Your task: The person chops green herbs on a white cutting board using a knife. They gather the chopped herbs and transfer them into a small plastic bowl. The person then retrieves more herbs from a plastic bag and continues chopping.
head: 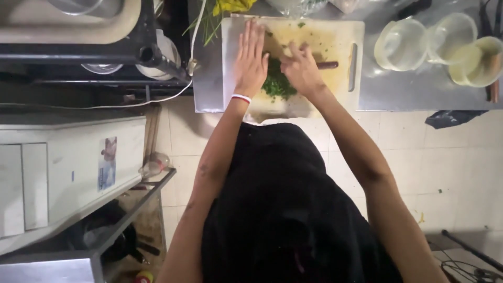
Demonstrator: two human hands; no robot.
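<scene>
Black clothing of the person is filling the lower middle, nearest the camera, both bare arms reaching up to a white cutting board (343, 36) lying on a metal desk (419, 94). Left hand (250, 60) is lying flat, fingers straight and spread, palm down on the board, gripping nothing; red-and-white band at its wrist. Right hand (301, 68) is curling over a knife handle (327, 65), dark brown, its long axis running left-right across the board, butt end sticking out to the right; blade hidden under the hands. Chopped green herbs (277, 84) are sitting in a heap between the two hands, touching both, slightly nearer the person than the handle. Right hand is the one on the knife; left is just beside the heap.

Three clear round plastic tubs (403, 44) are standing right of the board, no labels readable. Yellow-green bunch (230, 6) is lying at the board's far-left corner. White cabinet (73, 167) at left is carrying a small rectangular bluish sticker (107, 163).
</scene>
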